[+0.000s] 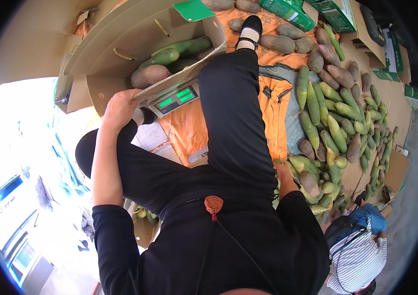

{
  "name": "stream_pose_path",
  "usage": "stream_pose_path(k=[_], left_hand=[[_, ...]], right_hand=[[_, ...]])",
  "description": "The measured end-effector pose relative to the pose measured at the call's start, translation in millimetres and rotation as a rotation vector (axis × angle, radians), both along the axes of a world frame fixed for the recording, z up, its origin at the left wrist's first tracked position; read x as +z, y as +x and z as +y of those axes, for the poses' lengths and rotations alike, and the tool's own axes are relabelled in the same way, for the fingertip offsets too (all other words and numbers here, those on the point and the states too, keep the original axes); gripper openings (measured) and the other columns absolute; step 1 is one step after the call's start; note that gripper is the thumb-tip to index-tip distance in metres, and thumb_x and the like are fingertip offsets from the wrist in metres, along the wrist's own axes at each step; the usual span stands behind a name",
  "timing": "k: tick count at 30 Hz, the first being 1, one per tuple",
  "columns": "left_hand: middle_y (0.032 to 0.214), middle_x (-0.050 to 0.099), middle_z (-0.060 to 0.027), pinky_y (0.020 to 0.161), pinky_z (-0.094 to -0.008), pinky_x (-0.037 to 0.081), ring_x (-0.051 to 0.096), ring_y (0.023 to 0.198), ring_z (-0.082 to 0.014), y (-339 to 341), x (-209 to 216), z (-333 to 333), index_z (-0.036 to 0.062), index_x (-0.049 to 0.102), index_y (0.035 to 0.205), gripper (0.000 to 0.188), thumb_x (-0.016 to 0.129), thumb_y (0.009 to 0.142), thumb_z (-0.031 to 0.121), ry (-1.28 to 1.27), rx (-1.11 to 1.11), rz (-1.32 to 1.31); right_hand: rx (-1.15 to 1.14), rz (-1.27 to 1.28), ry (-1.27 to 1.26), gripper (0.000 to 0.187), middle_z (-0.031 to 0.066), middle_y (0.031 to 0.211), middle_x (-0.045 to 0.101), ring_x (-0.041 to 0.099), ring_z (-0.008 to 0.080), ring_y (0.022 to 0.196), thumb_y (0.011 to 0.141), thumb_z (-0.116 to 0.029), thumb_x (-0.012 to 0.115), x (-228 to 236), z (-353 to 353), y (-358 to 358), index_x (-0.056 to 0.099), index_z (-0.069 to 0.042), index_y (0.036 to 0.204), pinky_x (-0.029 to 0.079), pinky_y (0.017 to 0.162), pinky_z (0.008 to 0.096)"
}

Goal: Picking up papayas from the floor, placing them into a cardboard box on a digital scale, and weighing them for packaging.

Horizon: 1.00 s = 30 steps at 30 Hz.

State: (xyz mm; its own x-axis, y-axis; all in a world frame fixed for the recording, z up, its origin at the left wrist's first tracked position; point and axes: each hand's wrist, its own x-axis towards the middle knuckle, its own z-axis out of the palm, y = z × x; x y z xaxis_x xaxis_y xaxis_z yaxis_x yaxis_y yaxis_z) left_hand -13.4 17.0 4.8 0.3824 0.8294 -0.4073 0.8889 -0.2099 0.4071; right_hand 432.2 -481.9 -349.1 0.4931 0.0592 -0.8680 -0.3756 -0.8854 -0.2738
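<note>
My left hand (119,109) grips the lower edge of an open cardboard box (120,39). The box rests on a grey weighing scale (175,97) with two green displays. Inside lie long green vegetables (182,48) and a brown tuber (149,75). My right hand (282,169) reaches down past my black-trousered leg into a heap of green vegetables (332,128) and brown tubers (310,183) on the ground. Its fingers are hidden behind my leg and the heap.
An orange cloth (189,130) lies under the scale and my leg. Green cartons (287,12) and flattened cardboard (396,169) lie at the top and right. A person in a striped shirt and blue cap (359,246) crouches at the lower right.
</note>
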Motion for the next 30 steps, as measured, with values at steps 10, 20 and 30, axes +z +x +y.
stream_pose_path(k=[10,20,30], left_hand=[[0.093,0.066,-0.0195,0.081,-0.0433,0.048,0.061,0.092,-0.0374,-15,3,-6,0.0094,0.067,0.106,0.030,0.054,0.079,0.005,0.077,-0.001,0.045],[0.092,0.066,-0.0186,0.082,-0.0430,0.047,0.061,0.093,-0.0368,-13,7,-8,0.0102,0.068,0.105,0.027,0.057,0.080,0.008,0.060,0.014,0.026],[0.096,0.065,-0.0194,0.083,-0.0409,0.047,0.061,0.094,-0.0364,-17,6,-6,0.0073,0.066,0.107,0.028,0.062,0.079,0.008,0.018,-0.016,0.034]], right_hand=[[0.202,-0.137,-0.132,0.066,0.0186,0.109,0.062,0.063,0.0301,0.095,0.065,-0.020,0.081,15,76,-48,0.050,0.007,0.117,0.050,0.078,0.0383],[0.652,-0.242,-0.056,0.060,0.0200,0.103,0.065,0.063,0.0361,0.096,0.068,-0.025,0.079,27,107,-52,0.052,0.003,0.113,0.049,0.081,0.0396],[0.842,-0.267,0.088,0.059,0.0200,0.100,0.066,0.063,0.0388,0.096,0.068,-0.027,0.078,34,128,-45,0.053,0.001,0.113,0.049,0.081,0.0404]])
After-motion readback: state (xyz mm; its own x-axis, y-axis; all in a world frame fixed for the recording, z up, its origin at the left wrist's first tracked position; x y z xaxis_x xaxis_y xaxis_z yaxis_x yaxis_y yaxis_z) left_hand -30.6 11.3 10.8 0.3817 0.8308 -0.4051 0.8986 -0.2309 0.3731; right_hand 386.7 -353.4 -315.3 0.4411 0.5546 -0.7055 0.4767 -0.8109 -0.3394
